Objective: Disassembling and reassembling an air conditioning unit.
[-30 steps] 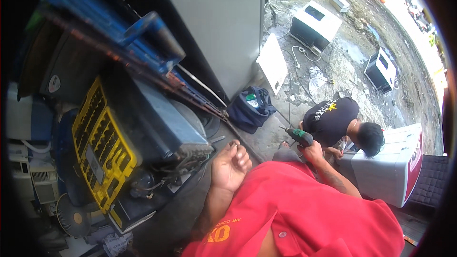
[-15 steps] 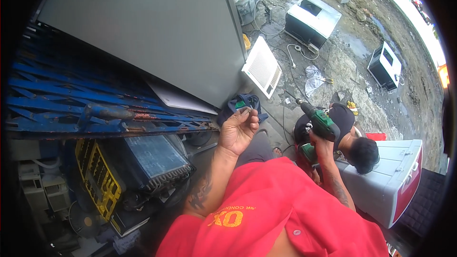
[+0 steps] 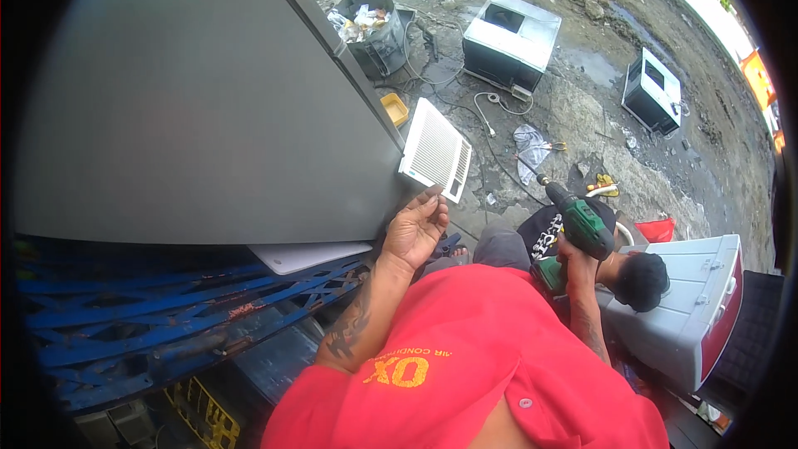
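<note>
Closed at the fingertips, my left hand (image 3: 413,237) is raised before me, palm turned up; whether some small thing is between the fingers, I cannot tell. My right hand (image 3: 576,264) is wrapped around the handle of a green and black drill (image 3: 588,229), which is in front of my right side, its nose directed away from me.

From my view, the left fingertips come just below the white grille (image 3: 436,151), which leans close to a big grey panel (image 3: 208,108). Under this panel runs a blue metal lattice (image 3: 199,316). Beyond the grille are a yellow tray (image 3: 395,109) and a bin (image 3: 384,48) filled with rubbish. On the wet ground stand two white-topped units (image 3: 532,29), well apart from each other, and nearer lies a white cloth (image 3: 532,150). Past the drill a co-worker (image 3: 638,281) bends down beside a white and red cooler (image 3: 665,316).
</note>
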`<action>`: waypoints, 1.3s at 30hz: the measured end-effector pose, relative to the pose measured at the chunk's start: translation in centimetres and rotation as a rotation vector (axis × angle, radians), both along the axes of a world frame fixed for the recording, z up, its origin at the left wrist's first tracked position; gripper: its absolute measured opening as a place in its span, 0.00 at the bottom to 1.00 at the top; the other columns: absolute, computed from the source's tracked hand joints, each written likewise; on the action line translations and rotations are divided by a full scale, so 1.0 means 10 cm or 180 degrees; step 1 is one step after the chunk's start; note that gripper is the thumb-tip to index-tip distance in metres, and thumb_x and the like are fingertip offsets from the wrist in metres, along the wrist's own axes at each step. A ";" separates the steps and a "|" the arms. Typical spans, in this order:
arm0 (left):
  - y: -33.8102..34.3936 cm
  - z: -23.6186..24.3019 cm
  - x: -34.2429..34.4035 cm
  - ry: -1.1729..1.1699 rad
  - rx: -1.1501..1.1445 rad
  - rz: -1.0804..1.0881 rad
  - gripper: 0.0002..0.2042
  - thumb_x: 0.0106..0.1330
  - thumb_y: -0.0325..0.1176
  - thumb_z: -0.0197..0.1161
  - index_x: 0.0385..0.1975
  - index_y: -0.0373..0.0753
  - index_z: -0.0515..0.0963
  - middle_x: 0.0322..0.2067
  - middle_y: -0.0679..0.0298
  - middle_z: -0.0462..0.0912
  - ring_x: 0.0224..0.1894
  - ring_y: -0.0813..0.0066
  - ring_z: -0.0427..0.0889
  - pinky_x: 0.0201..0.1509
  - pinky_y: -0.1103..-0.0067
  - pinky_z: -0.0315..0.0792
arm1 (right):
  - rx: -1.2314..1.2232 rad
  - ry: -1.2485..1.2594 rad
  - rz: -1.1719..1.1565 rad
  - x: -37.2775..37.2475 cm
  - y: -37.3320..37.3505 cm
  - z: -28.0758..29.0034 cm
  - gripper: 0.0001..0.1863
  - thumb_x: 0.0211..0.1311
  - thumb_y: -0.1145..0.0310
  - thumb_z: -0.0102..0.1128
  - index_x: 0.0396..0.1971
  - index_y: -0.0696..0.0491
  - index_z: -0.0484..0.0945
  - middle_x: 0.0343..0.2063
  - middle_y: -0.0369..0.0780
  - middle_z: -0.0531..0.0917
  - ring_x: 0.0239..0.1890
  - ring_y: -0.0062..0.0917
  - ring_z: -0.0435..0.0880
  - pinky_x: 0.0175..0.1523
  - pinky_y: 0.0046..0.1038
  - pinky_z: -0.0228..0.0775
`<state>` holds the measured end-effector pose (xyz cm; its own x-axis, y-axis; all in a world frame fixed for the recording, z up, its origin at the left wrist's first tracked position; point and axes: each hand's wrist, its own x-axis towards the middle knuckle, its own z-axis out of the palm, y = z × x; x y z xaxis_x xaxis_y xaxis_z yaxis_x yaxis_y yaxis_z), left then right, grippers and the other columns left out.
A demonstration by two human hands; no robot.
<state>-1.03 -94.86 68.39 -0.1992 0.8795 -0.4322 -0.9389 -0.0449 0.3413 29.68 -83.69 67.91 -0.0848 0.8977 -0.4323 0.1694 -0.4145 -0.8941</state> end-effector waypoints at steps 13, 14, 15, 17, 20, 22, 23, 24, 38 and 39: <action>1.78 -1.03 -0.31 0.0865 -0.0859 -0.0910 0.07 0.66 0.27 0.64 0.42 0.37 0.79 0.32 0.65 0.83 0.32 0.78 0.81 0.37 0.84 0.76 | 0.0329 0.0708 -0.0543 0.16 1.10 -0.66 0.13 0.54 0.72 0.72 0.39 0.53 0.79 0.25 0.30 0.78 0.23 0.15 0.75 0.28 0.20 0.66; 2.05 -1.17 -0.33 0.0801 -0.0867 -0.0963 0.07 0.66 0.27 0.64 0.42 0.37 0.79 0.32 0.66 0.82 0.32 0.79 0.81 0.37 0.84 0.77 | 0.0337 0.0711 -0.0599 0.20 1.20 -0.67 0.13 0.54 0.72 0.72 0.39 0.53 0.79 0.25 0.30 0.78 0.23 0.15 0.75 0.28 0.20 0.66; 2.36 -1.25 -0.30 0.0756 -0.0844 -0.1069 0.06 0.66 0.28 0.64 0.40 0.37 0.79 0.30 0.67 0.82 0.31 0.80 0.81 0.37 0.85 0.78 | 0.0362 0.0757 -0.0556 0.21 1.29 -0.65 0.14 0.54 0.73 0.71 0.40 0.53 0.78 0.25 0.31 0.78 0.23 0.17 0.76 0.30 0.21 0.68; 2.95 -1.36 -0.22 0.0676 -0.0847 -0.1173 0.05 0.66 0.30 0.65 0.37 0.38 0.80 0.29 0.68 0.81 0.30 0.80 0.81 0.35 0.84 0.78 | 0.0412 0.0691 -0.0452 0.28 1.48 -0.73 0.18 0.52 0.73 0.72 0.42 0.53 0.76 0.24 0.32 0.78 0.24 0.19 0.78 0.32 0.22 0.70; 3.74 -1.40 -0.06 0.0694 -0.0825 -0.1024 0.05 0.67 0.33 0.65 0.34 0.39 0.80 0.29 0.68 0.81 0.30 0.79 0.81 0.34 0.83 0.78 | 0.0529 0.0636 -0.0403 0.33 1.72 -0.65 0.19 0.50 0.72 0.73 0.42 0.53 0.77 0.26 0.33 0.79 0.25 0.19 0.78 0.32 0.21 0.70; 4.09 -1.40 0.04 0.0656 -0.0828 -0.1001 0.06 0.68 0.35 0.64 0.34 0.39 0.80 0.29 0.67 0.82 0.30 0.79 0.81 0.34 0.83 0.77 | 0.0677 0.0595 -0.0374 0.39 1.84 -0.76 0.20 0.49 0.73 0.74 0.43 0.53 0.77 0.27 0.33 0.79 0.26 0.19 0.78 0.32 0.22 0.70; 4.24 -1.42 0.08 0.0667 -0.0883 -0.0986 0.07 0.68 0.35 0.63 0.33 0.39 0.80 0.30 0.67 0.82 0.30 0.79 0.81 0.35 0.83 0.77 | 0.0827 0.0579 -0.0318 0.37 1.95 -0.75 0.21 0.48 0.73 0.74 0.43 0.53 0.77 0.28 0.33 0.79 0.26 0.19 0.78 0.33 0.22 0.71; 4.38 -1.43 0.10 0.0677 -0.0939 -0.0966 0.08 0.69 0.36 0.62 0.33 0.39 0.80 0.30 0.67 0.82 0.30 0.79 0.81 0.35 0.83 0.76 | 0.0835 0.0567 -0.0307 0.37 2.09 -0.72 0.21 0.48 0.73 0.74 0.43 0.53 0.77 0.28 0.33 0.79 0.26 0.19 0.78 0.33 0.22 0.71; 6.58 -2.15 0.03 0.0231 -0.0963 -0.1235 0.11 0.71 0.38 0.59 0.34 0.36 0.76 0.29 0.66 0.76 0.29 0.78 0.74 0.32 0.82 0.69 | 0.0299 0.0487 -0.0392 0.22 4.12 -1.31 0.20 0.52 0.70 0.75 0.46 0.53 0.81 0.40 0.36 0.85 0.41 0.23 0.82 0.48 0.29 0.73; 6.79 -2.20 -0.01 0.0210 -0.0946 -0.1209 0.11 0.71 0.38 0.59 0.34 0.36 0.76 0.29 0.66 0.76 0.29 0.78 0.74 0.32 0.82 0.69 | 0.0507 0.0185 -0.0219 0.19 4.35 -1.33 0.20 0.52 0.70 0.76 0.47 0.53 0.81 0.40 0.36 0.85 0.41 0.22 0.82 0.49 0.29 0.73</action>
